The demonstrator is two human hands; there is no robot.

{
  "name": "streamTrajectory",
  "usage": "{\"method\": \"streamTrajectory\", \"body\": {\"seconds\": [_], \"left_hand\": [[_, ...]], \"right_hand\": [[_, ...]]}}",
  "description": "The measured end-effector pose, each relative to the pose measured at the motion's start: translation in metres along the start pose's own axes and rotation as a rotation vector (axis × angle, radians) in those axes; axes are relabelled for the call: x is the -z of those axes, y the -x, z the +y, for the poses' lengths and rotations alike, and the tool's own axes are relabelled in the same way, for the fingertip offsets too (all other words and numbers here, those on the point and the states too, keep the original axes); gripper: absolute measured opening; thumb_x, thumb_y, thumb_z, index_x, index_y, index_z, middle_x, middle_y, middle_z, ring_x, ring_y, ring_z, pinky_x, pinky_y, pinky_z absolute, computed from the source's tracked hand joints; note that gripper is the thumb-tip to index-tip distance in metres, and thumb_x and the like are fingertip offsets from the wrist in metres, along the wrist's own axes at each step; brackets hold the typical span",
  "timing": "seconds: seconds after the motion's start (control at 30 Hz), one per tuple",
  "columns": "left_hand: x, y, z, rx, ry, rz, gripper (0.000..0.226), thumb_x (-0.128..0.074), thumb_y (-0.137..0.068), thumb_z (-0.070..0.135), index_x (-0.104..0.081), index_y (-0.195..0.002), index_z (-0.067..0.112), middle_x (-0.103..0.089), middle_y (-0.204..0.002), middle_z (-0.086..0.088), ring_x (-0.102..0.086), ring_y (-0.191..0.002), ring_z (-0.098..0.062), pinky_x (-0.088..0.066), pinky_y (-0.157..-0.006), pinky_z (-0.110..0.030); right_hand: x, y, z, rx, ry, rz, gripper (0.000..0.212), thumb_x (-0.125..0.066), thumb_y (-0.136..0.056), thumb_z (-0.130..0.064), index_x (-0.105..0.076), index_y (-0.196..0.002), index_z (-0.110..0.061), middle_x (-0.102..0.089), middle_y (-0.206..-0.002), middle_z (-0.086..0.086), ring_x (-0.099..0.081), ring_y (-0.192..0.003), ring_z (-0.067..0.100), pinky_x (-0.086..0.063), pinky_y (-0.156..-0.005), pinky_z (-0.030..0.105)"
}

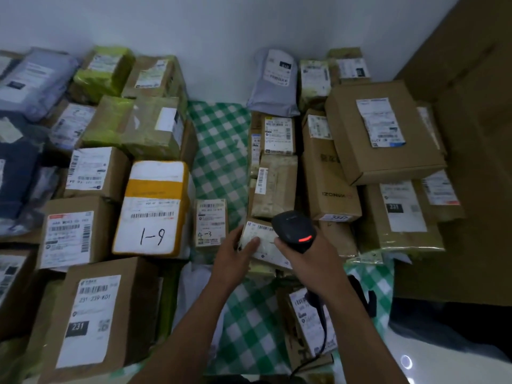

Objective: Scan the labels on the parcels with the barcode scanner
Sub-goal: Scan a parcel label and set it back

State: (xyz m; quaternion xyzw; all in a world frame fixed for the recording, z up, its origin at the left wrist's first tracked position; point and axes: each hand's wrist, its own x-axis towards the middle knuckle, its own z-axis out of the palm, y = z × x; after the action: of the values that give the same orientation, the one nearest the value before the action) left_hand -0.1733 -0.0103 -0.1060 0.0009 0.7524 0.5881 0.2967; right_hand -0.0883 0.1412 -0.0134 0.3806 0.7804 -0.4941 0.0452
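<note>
Checked cloth point(219, 151), parcels point(155, 209) along both side edges. Your right hand point(310, 256) curls round the scanner point(293, 230), over one parcel point(256, 231) mid-cloth. Your left hand point(235, 253) grips it, thumb on its label point(266, 245).

Over 20 parcels point(152, 209), 1 barcode scanner point(293, 231), 1 left hand point(235, 257), 1 right hand point(309, 257).
</note>
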Motion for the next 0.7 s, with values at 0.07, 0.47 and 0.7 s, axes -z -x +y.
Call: {"method": "streamTrajectory", "body": {"seconds": [0.07, 0.47, 0.7], "left_hand": [[0.001, 0.003, 0.001, -0.018, 0.017, 0.015, 0.033, -0.067, -0.1, 0.024, -0.064, -0.133, 0.02, -0.074, -0.119, 0.003, -0.072, -0.102, -0.007, -0.06, -0.088, -0.03], [0.054, 0.068, 0.032, 0.042, 0.481, 0.239, 0.053, -0.084, -0.081, 0.019, -0.061, -0.129, 0.028, -0.073, -0.118, 0.005, -0.075, -0.099, -0.009, -0.062, -0.077, -0.028], [0.067, 0.078, 0.052, -0.032, 0.416, 0.091, 0.087, -0.083, -0.085, 0.014, -0.029, -0.151, 0.031, -0.061, -0.136, -0.001, -0.068, -0.118, -0.02, -0.061, -0.091, -0.047]], "right_hand": [[-0.002, 0.004, 0.001, 0.006, -0.039, 0.027, 0.051, -0.082, -0.084, -0.047, -0.062, -0.128, -0.032, -0.063, -0.11, -0.013, -0.059, -0.099, 0.009, -0.044, -0.076, 0.023], [-0.037, 0.04, -0.01, -0.012, -0.272, -0.05, 0.04, -0.083, -0.08, -0.053, -0.067, -0.117, -0.046, -0.071, -0.117, -0.019, -0.066, -0.111, 0.009, -0.055, -0.099, 0.042], [-0.057, 0.051, -0.05, 0.03, -0.401, -0.077, 0.051, -0.084, -0.067, -0.067, -0.075, -0.112, -0.044, -0.077, -0.108, -0.019, -0.07, -0.106, 0.008, -0.056, -0.1, 0.047]]}}
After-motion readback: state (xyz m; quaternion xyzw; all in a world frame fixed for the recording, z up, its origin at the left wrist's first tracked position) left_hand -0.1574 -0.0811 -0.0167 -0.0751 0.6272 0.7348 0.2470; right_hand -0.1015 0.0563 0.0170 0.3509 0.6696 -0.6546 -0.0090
